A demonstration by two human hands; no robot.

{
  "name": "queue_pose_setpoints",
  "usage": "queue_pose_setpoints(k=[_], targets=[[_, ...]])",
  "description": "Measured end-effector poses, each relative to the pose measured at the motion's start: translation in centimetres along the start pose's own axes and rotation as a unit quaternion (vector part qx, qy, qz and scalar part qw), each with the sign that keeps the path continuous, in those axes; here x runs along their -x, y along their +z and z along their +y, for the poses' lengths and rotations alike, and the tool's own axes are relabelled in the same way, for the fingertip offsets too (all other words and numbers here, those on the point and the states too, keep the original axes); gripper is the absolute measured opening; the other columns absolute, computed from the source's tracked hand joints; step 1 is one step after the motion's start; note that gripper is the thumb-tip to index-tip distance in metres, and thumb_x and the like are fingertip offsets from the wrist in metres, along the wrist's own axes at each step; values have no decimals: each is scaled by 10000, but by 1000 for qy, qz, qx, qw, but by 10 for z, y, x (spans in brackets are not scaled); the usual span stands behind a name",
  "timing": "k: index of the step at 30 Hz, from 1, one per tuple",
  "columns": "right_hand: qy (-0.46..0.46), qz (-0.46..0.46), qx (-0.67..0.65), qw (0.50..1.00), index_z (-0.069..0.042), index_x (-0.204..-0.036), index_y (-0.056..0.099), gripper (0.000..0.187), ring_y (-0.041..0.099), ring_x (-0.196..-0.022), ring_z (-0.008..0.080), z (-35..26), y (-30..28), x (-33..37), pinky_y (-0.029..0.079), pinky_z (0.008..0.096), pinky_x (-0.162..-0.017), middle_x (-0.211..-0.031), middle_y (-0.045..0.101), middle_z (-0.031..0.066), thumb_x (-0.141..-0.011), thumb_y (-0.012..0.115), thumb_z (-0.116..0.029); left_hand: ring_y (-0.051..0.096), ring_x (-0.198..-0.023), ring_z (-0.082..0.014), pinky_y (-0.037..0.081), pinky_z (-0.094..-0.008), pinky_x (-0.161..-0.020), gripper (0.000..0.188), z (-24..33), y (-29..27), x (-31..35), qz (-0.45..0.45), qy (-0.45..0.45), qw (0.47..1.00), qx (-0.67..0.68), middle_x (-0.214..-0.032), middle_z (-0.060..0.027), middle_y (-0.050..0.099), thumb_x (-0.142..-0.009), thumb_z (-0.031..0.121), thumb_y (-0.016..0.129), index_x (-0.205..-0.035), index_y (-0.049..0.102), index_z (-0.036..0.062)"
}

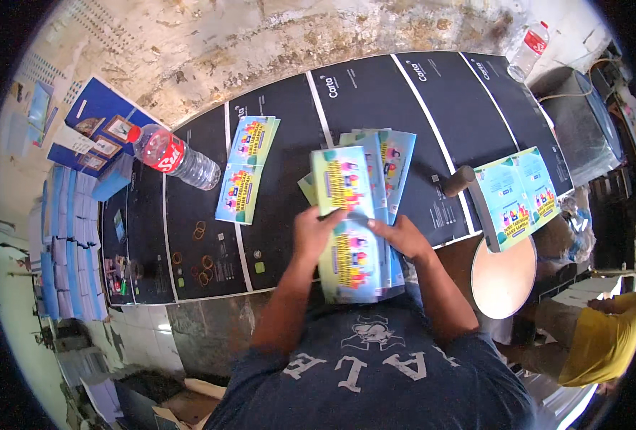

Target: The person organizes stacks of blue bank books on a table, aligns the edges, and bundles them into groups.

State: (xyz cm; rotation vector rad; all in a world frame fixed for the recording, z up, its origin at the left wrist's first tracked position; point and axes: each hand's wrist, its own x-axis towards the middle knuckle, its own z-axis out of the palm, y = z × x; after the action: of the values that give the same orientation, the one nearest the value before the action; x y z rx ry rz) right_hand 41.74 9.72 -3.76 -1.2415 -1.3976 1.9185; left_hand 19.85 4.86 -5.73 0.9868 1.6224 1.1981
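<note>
Between my hands is a set of printed booklets [350, 269] with blue-and-green covers, held upright lengthwise close to my body. My left hand [314, 233] is closed on its left edge, thumb on top. My right hand [404, 236] grips the right side, its thumb pressing the cover near the middle. The top booklet looks slightly blurred. Just beyond lie more of the same booklets [402, 161], fanned out on the black tabletop [289, 158]. To the left sits a small pile of booklets [250, 168]. A thick stack of booklets [515, 204] stands at the right.
A brown cylinder [459, 181] is beside the thick stack. A plastic bottle [178, 158] lies at the far left; another bottle [531, 50] stands at the far right corner. Rubber bands [204, 276] are scattered near left. A round stool [504, 279] and a person in yellow [608, 340] are at right.
</note>
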Motion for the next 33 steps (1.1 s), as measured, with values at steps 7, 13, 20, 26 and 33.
queue_pose_setpoints(k=[7, 13, 20, 26, 33], targets=[[6, 2, -61, 998, 48, -1232, 608, 472, 679, -1000, 225, 1, -29, 3, 542, 378, -882, -1128, 701, 155, -897, 736, -259, 659, -884, -141, 533, -295, -808, 257, 38, -90, 2, 3, 60, 987, 148, -1055, -91, 703, -939, 125, 657, -1153, 667, -16], [-1, 11, -51, 999, 58, -1272, 599, 620, 668, -1026, 234, 3, -13, -8, 526, 392, -915, -1148, 689, 176, -881, 756, -397, 622, -988, -144, 525, -295, -864, 491, 21, -18, -8, -17, 62, 995, 76, -1118, -85, 667, -853, 76, 764, -1303, 578, 13], [3, 7, -66, 998, 44, -1206, 650, 437, 693, -967, 228, 18, -20, -11, 535, 371, -880, -1084, 719, 160, -877, 728, -233, 627, -1089, -190, 527, -318, -910, 506, 4, -45, -12, 53, 80, 981, 167, -1248, -128, 632, -930, 62, 653, -1407, 489, 28], [-5, -8, -4, 1000, 66, -1241, 599, 510, 677, -1028, 267, 10, 0, -20, 523, 385, -939, -1147, 688, 197, -862, 722, -254, 524, -1251, -260, 423, -417, -1061, 597, 7, -11, -5, -15, 81, 990, 112, -1370, -163, 533, -915, 135, 677, -1460, 443, 67], [-76, 85, 272, 956, 103, -1514, 28, 1143, 388, -1367, 484, -19, 33, -26, 390, 454, -1101, -1523, 157, 403, -808, 766, -411, 482, -1298, -457, 381, -485, -1096, 442, -38, 15, -15, 125, 199, 952, -194, -1399, -318, 479, -1037, 238, 477, -1400, 496, -13]])
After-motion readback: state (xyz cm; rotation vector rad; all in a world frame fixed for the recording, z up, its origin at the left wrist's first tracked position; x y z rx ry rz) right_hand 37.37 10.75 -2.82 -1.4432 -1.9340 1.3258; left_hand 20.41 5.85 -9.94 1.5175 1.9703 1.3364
